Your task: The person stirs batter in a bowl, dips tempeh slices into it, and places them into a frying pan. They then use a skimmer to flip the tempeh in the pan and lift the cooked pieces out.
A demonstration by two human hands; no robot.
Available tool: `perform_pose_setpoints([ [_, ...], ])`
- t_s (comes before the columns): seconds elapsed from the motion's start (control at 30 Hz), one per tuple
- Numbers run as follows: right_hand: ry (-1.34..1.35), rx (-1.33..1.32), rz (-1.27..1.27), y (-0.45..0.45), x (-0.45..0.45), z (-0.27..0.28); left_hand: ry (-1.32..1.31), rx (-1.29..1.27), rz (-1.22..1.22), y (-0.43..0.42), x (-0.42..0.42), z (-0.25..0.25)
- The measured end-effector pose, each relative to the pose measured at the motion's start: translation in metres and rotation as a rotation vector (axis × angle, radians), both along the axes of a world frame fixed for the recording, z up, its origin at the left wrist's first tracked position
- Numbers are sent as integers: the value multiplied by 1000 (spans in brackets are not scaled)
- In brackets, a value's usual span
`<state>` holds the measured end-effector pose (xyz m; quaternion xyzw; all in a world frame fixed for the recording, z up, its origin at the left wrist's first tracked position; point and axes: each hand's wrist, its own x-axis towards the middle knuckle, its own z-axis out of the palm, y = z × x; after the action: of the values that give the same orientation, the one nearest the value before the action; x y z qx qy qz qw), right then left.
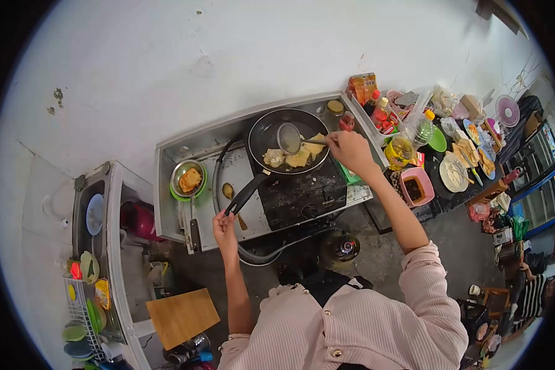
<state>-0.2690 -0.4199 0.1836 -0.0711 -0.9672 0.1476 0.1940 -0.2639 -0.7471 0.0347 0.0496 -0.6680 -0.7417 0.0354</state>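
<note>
Roughly between both hands point(349, 150) point(224, 228), frying pan point(267, 135)

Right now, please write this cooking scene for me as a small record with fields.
left hand: holds the end of the pan handle
right hand: holds a round-headed utensil over the pan
frying pan: above the black stove
pan contents: yellowish food pieces
left of stove: spoon; browned food above a green bowl
</note>
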Motion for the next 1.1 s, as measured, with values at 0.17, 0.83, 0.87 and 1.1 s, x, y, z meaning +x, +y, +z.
perform_pose_setpoints([
  [0.17, -18, 111, 33, -3, 29, 5, -2, -13, -12, -1, -1, -2],
  [0.83, 89, 146, -43, 8, 26, 14, -29, 15, 20, 3, 3, 12],
  [0.87, 83, 142, -33, 3, 24, 11, -28, 11, 19, 4, 3, 12],
  [1.1, 98, 86, 22, -12, 2, -27, -4, -10, 12, 0, 0, 1],
])
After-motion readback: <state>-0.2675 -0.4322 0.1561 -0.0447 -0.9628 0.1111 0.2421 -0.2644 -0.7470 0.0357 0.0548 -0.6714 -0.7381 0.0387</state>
